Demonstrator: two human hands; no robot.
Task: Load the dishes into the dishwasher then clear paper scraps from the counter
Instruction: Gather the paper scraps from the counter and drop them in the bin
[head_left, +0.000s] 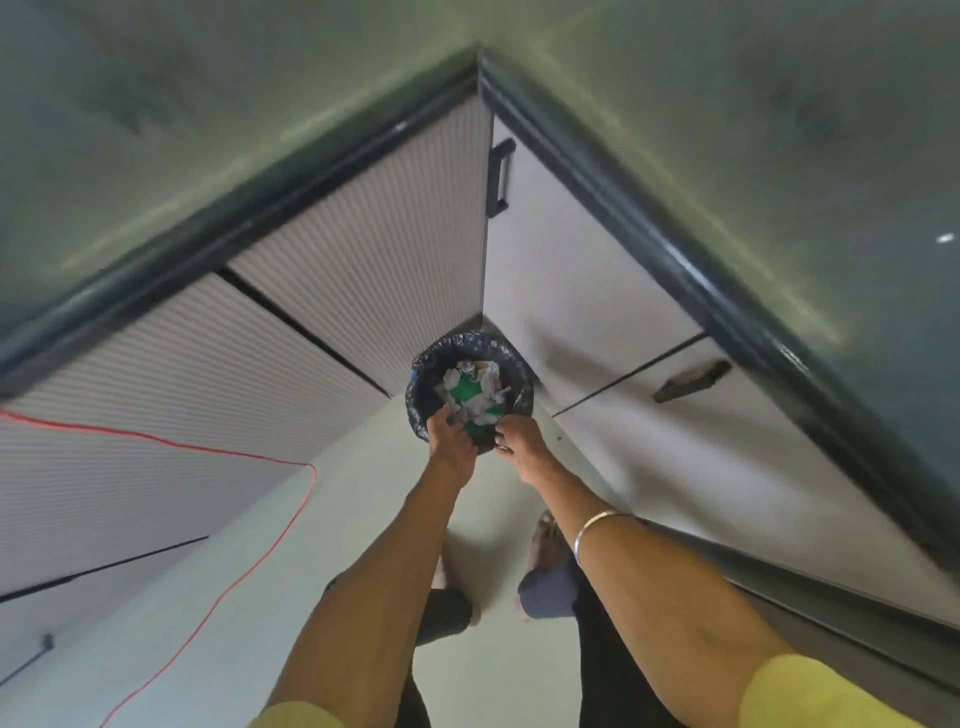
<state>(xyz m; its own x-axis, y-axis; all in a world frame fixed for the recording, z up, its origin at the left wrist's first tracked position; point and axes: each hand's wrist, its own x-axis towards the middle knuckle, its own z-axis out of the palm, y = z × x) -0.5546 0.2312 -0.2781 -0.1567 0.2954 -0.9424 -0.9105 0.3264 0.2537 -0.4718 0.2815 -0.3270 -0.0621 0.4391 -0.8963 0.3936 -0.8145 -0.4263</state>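
A small round bin (421, 387) lined with a dark plastic bag stands on the floor in the corner where two cabinet runs meet. Crumpled white paper scraps (485, 379) and something green lie inside it. My left hand (449, 436) reaches over the bin's near rim with its fingers pointing down into it. My right hand (519, 436) hovers at the near right rim, fingers loosely bent downward. I see nothing held in either hand. The view is small and a little blurred there.
Dark-edged countertops (675, 270) run left and right above grey cabinet doors with a black handle (500, 176). A thin red cord (244, 566) trails across the pale floor at the left. My feet (545, 571) stand just behind the bin.
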